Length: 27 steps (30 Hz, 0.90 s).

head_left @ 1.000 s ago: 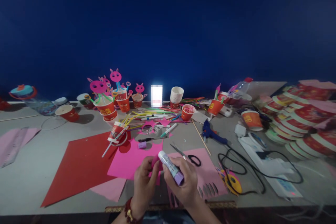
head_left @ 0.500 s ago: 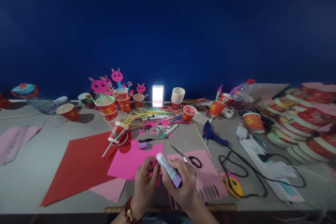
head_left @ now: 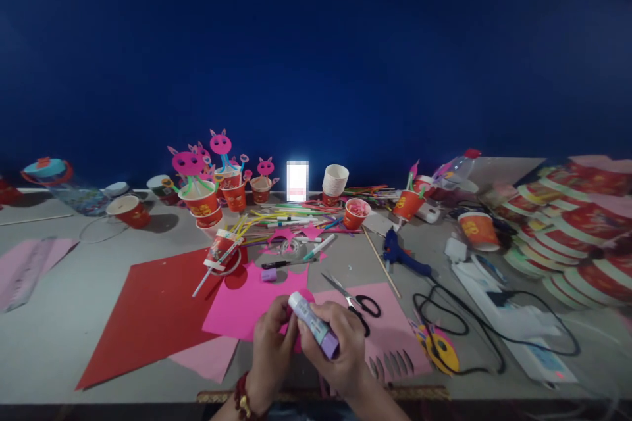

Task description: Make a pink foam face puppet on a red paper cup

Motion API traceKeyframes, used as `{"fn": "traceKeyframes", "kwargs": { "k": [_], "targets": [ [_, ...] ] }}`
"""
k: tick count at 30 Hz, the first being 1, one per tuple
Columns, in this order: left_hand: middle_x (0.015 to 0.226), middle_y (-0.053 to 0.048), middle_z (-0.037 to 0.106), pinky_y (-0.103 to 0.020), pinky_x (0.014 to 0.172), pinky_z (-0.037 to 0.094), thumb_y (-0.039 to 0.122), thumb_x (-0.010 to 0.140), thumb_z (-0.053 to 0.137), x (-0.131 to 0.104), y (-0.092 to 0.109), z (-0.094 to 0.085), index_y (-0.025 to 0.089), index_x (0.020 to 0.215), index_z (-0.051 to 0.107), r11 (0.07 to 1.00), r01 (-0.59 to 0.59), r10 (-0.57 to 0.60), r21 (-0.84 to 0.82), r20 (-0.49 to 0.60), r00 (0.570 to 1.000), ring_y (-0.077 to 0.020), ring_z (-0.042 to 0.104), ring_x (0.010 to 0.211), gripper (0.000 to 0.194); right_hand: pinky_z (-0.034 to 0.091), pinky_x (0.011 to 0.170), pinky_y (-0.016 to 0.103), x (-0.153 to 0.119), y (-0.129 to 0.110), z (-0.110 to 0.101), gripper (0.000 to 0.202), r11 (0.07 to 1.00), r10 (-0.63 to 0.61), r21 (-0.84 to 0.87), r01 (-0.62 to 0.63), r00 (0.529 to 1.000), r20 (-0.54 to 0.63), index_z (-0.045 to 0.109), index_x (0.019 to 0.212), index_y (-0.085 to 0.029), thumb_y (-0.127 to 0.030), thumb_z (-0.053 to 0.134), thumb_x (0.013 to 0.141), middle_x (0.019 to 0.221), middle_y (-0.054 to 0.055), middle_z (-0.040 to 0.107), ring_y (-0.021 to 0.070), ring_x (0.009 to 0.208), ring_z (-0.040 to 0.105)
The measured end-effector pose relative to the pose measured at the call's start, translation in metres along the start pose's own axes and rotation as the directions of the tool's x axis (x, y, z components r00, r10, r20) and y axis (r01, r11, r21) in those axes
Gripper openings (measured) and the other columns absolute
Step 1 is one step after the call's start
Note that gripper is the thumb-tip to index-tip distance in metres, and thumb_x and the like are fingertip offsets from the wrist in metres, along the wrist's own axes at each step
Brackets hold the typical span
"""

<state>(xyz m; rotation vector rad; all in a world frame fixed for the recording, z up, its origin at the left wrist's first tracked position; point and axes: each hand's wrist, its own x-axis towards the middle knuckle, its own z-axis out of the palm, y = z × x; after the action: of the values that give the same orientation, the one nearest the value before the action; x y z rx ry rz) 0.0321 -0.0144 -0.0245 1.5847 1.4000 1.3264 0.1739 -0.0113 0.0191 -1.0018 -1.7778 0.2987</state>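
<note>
Gripping a white-and-lilac cylindrical plastic glue stick [head_left: 315, 325] in the right hand [head_left: 342, 334], with fingers wrapped round the barrel, tilted white end up and to the left, lilac end down and to the right. Pinching a small magenta paper piece [head_left: 307, 294] with a rounded edge between thumb and fingers of the left hand [head_left: 270, 337], right behind the white end and largely hidden there. Holding both hands close together, above the near part of the grey tabletop [head_left: 59, 355]. Cannot tell from this angle whether touching, glue to paper. Wearing on the left wrist a dark red beaded bracelet [head_left: 241, 398] with a gold-coloured charm. Spread beyond and to the left of the left hand, a bright magenta paper sheet [head_left: 237, 309] with a notched far edge, overlapping a large red paper sheet [head_left: 153, 309]. Lying at the far edge of the magenta one, a short lilac plastic cap [head_left: 269, 275]. Resting just beyond the right hand, partly on a pale pink paper sheet [head_left: 395, 329], metal scissors with black handles [head_left: 368, 306], with blades parted.
</note>
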Motion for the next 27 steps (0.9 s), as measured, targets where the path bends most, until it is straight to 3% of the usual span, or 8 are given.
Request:
{"fn": "traceKeyframes", "kwargs": {
  "k": [5,12,16,19,21,23,25,27],
  "targets": [
    [0.069,0.001,0.068,-0.020,0.052,0.047,0.031,0.094,0.053,0.003,0.002,0.000,0.020,0.093,0.063,0.999,0.025,-0.025,0.024,-0.009,1.000,-0.0135,0.062,0.056,0.015,0.052,0.060,0.029,-0.005,0.012,-0.004,0.009,0.997,0.056,-0.059,-0.059,0.997,-0.054,0.060,0.093,-0.021,-0.017,0.063,0.085,0.076,0.004,0.071,0.0187,0.064,0.068],
    [0.069,0.002,0.068,-0.020,0.055,0.049,0.030,0.093,0.055,0.002,0.003,0.002,0.021,0.088,0.063,0.999,-0.022,0.023,0.029,-0.028,0.999,-0.0134,0.064,0.057,0.013,0.053,0.062,0.028,-0.005,0.006,-0.003,0.010,0.997,0.048,-0.060,-0.051,0.998,-0.043,0.061,0.094,-0.021,-0.018,0.063,0.085,0.076,0.004,0.071,0.0188,0.065,0.068],
    [0.074,-0.001,0.071,-0.023,0.058,0.051,0.034,0.092,0.056,-0.001,0.000,-0.002,0.021,0.092,0.065,0.998,0.061,-0.061,-0.005,-0.030,0.998,-0.0162,0.068,0.063,0.015,0.051,0.062,0.029,-0.009,0.020,-0.007,0.006,0.989,0.067,-0.130,-0.075,0.995,-0.067,0.061,0.091,-0.021,-0.021,0.063,0.086,0.074,0.003,0.070,0.0191,0.064,0.067],
    [0.074,-0.003,0.071,-0.025,0.061,0.053,0.039,0.092,0.058,0.000,-0.002,-0.005,0.020,0.091,0.064,0.982,0.159,-0.162,-0.097,-0.029,0.986,-0.0190,0.070,0.067,0.020,0.049,0.060,0.028,-0.014,0.036,-0.016,0.008,0.971,0.159,-0.157,-0.178,0.979,-0.131,0.063,0.090,-0.020,-0.026,0.065,0.085,0.072,0.003,0.067,0.0185,0.062,0.063],
    [0.073,-0.003,0.071,-0.028,0.064,0.056,0.043,0.091,0.059,0.003,-0.001,-0.006,0.019,0.090,0.063,0.950,0.220,-0.226,-0.221,-0.002,0.974,-0.0208,0.072,0.070,0.024,0.047,0.058,0.026,-0.016,0.043,-0.022,0.012,0.949,0.301,-0.033,-0.314,0.933,-0.199,0.064,0.089,-0.019,-0.030,0.066,0.085,0.073,0.002,0.065,0.0172,0.062,0.060],
    [0.076,-0.003,0.072,-0.030,0.067,0.058,0.045,0.090,0.061,0.005,0.001,-0.005,0.019,0.091,0.061,0.896,0.278,-0.281,-0.346,0.042,0.959,-0.0221,0.074,0.073,0.026,0.042,0.049,0.023,-0.017,0.049,-0.026,0.016,0.852,0.516,0.229,-0.470,0.828,-0.220,0.063,0.085,-0.020,-0.036,0.064,0.086,0.066,-0.001,0.058,0.0138,0.054,0.052],
    [0.081,-0.004,0.074,-0.031,0.067,0.059,0.046,0.089,0.062,0.008,0.002,-0.005,0.019,0.094,0.060,0.847,0.332,-0.326,-0.415,0.087,0.941,-0.0226,0.075,0.075,0.028,0.032,0.041,0.019,-0.016,0.054,-0.028,0.021,0.622,0.723,0.545,-0.563,0.679,-0.123,0.060,0.082,-0.021,-0.042,0.061,0.088,0.056,-0.005,0.050,0.0102,0.044,0.041],
    [0.083,-0.005,0.074,-0.032,0.067,0.060,0.047,0.088,0.062,0.009,-0.001,-0.007,0.019,0.096,0.060,0.827,0.367,-0.348,-0.425,0.125,0.929,-0.0227,0.075,0.075,0.030,0.030,0.041,0.018,-0.016,0.058,-0.029,0.021,0.348,0.825,0.750,-0.563,0.564,0.040,0.060,0.085,-0.022,-0.043,0.063,0.085,0.055,-0.006,0.053,0.0090,0.042,0.040]
  ]
}}
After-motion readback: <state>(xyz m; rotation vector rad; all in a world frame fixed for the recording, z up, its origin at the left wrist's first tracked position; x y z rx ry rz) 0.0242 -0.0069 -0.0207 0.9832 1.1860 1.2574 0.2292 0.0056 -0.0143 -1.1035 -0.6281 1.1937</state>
